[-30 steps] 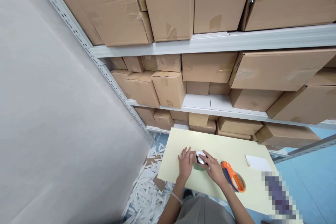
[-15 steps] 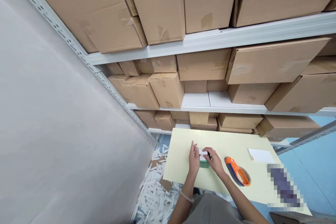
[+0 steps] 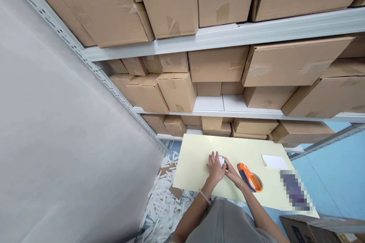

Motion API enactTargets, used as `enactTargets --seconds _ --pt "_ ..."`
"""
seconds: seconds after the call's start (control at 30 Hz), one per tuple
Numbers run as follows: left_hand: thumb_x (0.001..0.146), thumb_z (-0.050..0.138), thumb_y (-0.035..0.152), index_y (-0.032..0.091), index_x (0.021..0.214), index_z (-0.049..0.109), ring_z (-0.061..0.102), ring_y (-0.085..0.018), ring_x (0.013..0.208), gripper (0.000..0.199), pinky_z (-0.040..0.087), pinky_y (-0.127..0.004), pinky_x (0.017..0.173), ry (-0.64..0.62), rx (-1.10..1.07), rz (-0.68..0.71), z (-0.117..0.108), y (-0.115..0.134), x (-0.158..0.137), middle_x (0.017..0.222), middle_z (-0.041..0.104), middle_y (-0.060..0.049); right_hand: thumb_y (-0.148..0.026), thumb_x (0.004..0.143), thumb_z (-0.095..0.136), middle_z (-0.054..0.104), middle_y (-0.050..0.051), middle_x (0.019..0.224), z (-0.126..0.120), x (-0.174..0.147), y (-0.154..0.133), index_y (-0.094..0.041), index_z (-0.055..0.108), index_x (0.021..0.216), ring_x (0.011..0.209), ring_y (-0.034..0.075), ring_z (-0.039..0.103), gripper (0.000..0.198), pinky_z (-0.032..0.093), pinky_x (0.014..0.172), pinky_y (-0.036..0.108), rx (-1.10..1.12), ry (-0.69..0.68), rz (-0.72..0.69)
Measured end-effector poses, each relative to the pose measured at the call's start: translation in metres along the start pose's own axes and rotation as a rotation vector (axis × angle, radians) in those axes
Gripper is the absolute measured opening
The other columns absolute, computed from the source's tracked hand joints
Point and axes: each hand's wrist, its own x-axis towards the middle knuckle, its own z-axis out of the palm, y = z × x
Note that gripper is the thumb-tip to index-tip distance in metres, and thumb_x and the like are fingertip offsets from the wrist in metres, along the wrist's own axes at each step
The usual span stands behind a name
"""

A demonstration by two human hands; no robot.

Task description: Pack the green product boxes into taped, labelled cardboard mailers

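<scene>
A small white box (image 3: 221, 160), with a touch of green at its edge, is between my two hands above the pale yellow table (image 3: 194, 159). My left hand (image 3: 216, 168) lies against its left side, fingers spread along it and thumb pressed on its near face. From the right, my right hand (image 3: 232, 172) has its fingers curled round a dark part at the box's right edge. Most of the box is covered by my fingers. An orange and blue tape dispenser (image 3: 250, 177) with a roll of tape lies to the right of my right hand.
A white card or pad (image 3: 275, 161) lies at the table's right, near a blurred-out dark patch (image 3: 295, 190). Shelves with cardboard boxes (image 3: 176, 91) stand behind. A wall (image 3: 71, 140) rises at left; white paper strips (image 3: 162, 201) cover the floor.
The box has turned in my hands, and its green side is now mostly hidden. My left hand has moved across it, thumb now on its face. The view has shifted slightly.
</scene>
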Motion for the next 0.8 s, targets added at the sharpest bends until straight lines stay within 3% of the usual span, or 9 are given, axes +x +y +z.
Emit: enactTargets --seconds 0.13,0.3,0.43,0.63,0.8 --pt "0.090 0.045 0.029 0.032 0.153 0.024 0.011 -0.032 0.149 0.066 0.023 -0.056 0.115 0.027 0.054 0.048 -0.003 -0.002 -0.002 0.164 0.014 -0.005 -0.028 0.069 0.063 0.044 0.015 0.147 -0.002 -0.007 0.013 -0.029 0.033 0.147 0.132 0.024 0.046 0.084 0.048 0.091 0.036 0.015 -0.033 0.013" --pt "0.091 0.045 0.028 0.034 0.152 0.028 0.019 -0.035 0.146 0.063 0.032 -0.056 0.111 0.066 0.158 0.066 0.002 -0.002 -0.002 0.162 0.020 -0.006 -0.029 0.064 0.065 0.042 0.012 0.147 0.002 0.000 0.040 -0.029 0.044 0.141 0.128 0.028 0.048 0.080 0.051 0.089 0.043 -0.019 0.002 0.017" --pt "0.095 0.043 0.035 0.037 0.152 0.027 0.027 -0.034 0.143 0.059 0.036 -0.057 0.110 0.142 0.291 0.096 0.014 -0.007 0.001 0.159 0.029 -0.005 -0.027 0.063 0.064 0.043 0.010 0.145 0.003 0.005 0.052 -0.029 0.043 0.139 0.124 0.027 0.050 0.079 0.051 0.091 0.044 -0.007 0.020 0.026" --pt "0.096 0.036 0.052 0.040 0.153 0.021 0.027 -0.036 0.144 0.060 0.025 -0.070 0.110 0.325 0.476 0.142 0.026 -0.012 0.003 0.159 0.031 -0.005 -0.025 0.068 0.059 0.045 0.011 0.141 0.006 0.005 0.048 -0.027 0.040 0.139 0.123 0.028 0.052 0.074 0.054 0.088 0.045 -0.009 0.014 -0.025" --pt "0.096 0.031 0.054 0.029 0.155 0.016 0.013 -0.029 0.151 0.066 0.007 -0.062 0.121 0.260 0.428 0.249 0.019 -0.005 0.002 0.163 0.019 -0.005 -0.033 0.074 0.060 0.044 0.015 0.142 0.009 0.003 0.049 -0.023 0.039 0.141 0.124 0.029 0.052 0.071 0.052 0.093 0.046 -0.050 0.035 -0.050"
